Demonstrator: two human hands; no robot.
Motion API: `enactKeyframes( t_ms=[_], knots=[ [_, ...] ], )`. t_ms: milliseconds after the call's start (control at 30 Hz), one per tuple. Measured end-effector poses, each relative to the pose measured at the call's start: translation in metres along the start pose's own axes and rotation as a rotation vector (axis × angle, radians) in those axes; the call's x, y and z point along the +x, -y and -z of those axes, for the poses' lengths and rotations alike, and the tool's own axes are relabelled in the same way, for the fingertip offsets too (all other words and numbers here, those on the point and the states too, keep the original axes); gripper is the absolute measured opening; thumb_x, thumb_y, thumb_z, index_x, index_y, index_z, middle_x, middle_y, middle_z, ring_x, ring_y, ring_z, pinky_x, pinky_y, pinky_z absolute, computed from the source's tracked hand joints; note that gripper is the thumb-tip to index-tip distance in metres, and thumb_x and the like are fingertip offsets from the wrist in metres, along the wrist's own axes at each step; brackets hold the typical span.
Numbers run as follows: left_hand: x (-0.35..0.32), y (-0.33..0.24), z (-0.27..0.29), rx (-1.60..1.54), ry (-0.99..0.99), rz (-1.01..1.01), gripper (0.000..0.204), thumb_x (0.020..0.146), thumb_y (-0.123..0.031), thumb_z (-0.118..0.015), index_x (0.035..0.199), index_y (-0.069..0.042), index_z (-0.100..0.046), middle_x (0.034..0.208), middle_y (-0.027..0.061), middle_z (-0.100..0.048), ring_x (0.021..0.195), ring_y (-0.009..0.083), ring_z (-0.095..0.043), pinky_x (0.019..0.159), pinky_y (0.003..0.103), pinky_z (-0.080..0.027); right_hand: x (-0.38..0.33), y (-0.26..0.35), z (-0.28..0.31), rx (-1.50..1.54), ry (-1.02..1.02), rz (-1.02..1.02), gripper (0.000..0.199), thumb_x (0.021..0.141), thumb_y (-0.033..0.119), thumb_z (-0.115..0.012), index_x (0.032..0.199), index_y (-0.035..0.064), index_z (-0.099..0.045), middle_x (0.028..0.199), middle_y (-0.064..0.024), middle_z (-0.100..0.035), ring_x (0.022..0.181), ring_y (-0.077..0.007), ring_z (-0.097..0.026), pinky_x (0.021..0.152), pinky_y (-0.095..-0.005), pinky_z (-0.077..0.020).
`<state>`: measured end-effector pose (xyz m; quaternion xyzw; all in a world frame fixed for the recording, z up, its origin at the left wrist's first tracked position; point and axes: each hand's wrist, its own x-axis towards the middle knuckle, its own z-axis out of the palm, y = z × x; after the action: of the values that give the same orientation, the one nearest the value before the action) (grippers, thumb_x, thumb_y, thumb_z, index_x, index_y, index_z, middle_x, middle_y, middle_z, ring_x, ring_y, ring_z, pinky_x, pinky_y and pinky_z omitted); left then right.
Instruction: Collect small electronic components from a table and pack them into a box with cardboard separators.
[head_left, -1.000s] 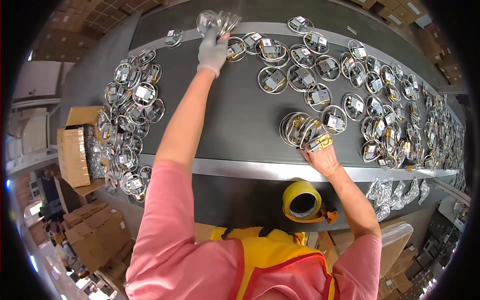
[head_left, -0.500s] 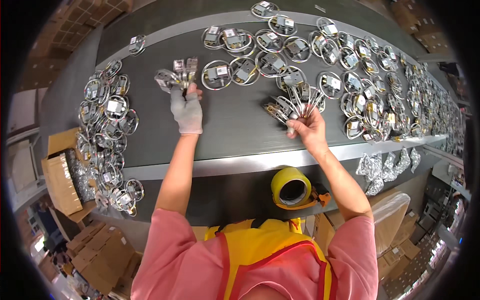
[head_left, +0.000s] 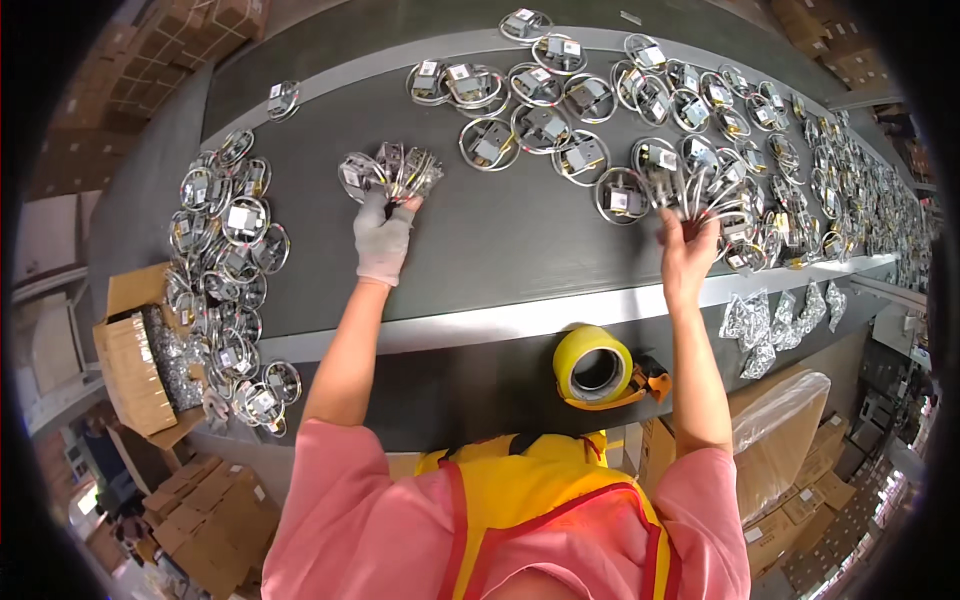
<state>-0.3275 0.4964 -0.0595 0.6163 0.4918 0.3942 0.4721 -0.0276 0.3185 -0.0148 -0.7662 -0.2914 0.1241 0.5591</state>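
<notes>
My left hand (head_left: pixel 383 240), in a pale grey fingertip-free glove, closes round a bunch of capillary thermostats (head_left: pixel 408 172), small grey boxes with coiled silver tubes. It holds them above the dark work surface. Bare, my right hand (head_left: pixel 688 262) grips another bunch of thermostats (head_left: pixel 708 192) by the coils, which fan out from the fingers. This bunch overlaps the pile on the right, so its exact edge is hard to make out. A single thermostat (head_left: pixel 624 198) lies just left of my right hand. More loose thermostats (head_left: pixel 541 128) lie beyond, between the hands.
A dense spread of thermostats (head_left: pixel 830 185) runs along the right; another heap (head_left: pixel 230 260) lines the left. An open carton (head_left: pixel 135 375) stands at the left edge. Yellow tape (head_left: pixel 592 365) sits on the near ledge below the metal rail (head_left: pixel 480 328). Clear plastic bags (head_left: pixel 760 325) hang at right.
My right hand has moved right with its bunch to the right-hand pile. The thermostat nearest my left hand has left the surface, and the left bunch looks fuller.
</notes>
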Motion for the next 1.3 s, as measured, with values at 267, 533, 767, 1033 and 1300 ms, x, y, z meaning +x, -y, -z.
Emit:
enactKeyframes(
  t_ms=[267, 533, 767, 1033, 1300],
  knots=[
    [-0.035, -0.029, -0.028, -0.332, 0.018, 0.220, 0.010, 0.080, 0.001, -0.057, 0.088, -0.001, -0.052, 0.077, 0.0026, -0.055, 0.062, 0.0083, -0.051, 0.062, 0.026, -0.051, -0.038, 0.019, -0.002, 0.413, 0.213, -0.383, 0.014, 0.078, 0.004, -0.062, 0.087, 0.0029, -0.050, 0.067, -0.0025, -0.055, 0.042, -0.0099, -0.047, 0.037, -0.0214, -0.0383],
    [-0.043, -0.036, -0.069, 0.079, -0.128, -0.215, 0.014, 0.073, -0.006, -0.065, 0.084, -0.004, -0.056, 0.073, 0.0052, -0.059, 0.063, 0.0176, -0.055, 0.058, 0.031, -0.044, -0.070, 0.039, 0.034, 0.404, 0.145, -0.342, 0.017, 0.078, 0.002, -0.063, 0.087, 0.0033, -0.049, 0.071, -0.0027, -0.055, 0.045, -0.0093, -0.047, 0.039, -0.0202, -0.0381],
    [-0.056, -0.068, -0.108, 1.164, 0.246, -0.627, 0.032, 0.066, -0.030, -0.066, 0.091, -0.010, -0.060, 0.098, 0.0092, -0.055, 0.081, 0.0286, -0.054, 0.064, 0.039, -0.045, -0.094, 0.044, 0.070, 0.421, 0.058, -0.356, 0.017, 0.078, 0.001, -0.062, 0.087, 0.0036, -0.049, 0.070, -0.0033, -0.055, 0.045, -0.0086, -0.047, 0.040, -0.0196, -0.0381],
    [-0.055, -0.077, -0.110, 1.528, 0.529, -0.455, 0.023, 0.072, -0.017, -0.057, 0.092, -0.009, -0.059, 0.077, 0.0130, -0.061, 0.069, 0.0308, -0.061, 0.059, 0.041, -0.050, -0.113, 0.059, 0.162, 0.535, -0.125, -0.352, 0.019, 0.076, 0.000, -0.062, 0.091, 0.0033, -0.050, 0.073, -0.0037, -0.056, 0.046, -0.0090, -0.048, 0.037, -0.0193, -0.0392],
    [-0.048, -0.121, -0.068, 0.868, 0.419, -0.522, 0.020, 0.072, -0.011, -0.064, 0.085, 0.000, -0.053, 0.063, 0.0090, -0.055, 0.050, 0.0207, -0.054, 0.047, 0.034, -0.047, -0.170, 0.035, 0.323, 0.371, -0.681, -0.212, 0.016, 0.079, 0.005, -0.062, 0.090, 0.0034, -0.051, 0.069, -0.0013, -0.055, 0.044, -0.0071, -0.048, 0.036, -0.0180, -0.0397]
  ],
)
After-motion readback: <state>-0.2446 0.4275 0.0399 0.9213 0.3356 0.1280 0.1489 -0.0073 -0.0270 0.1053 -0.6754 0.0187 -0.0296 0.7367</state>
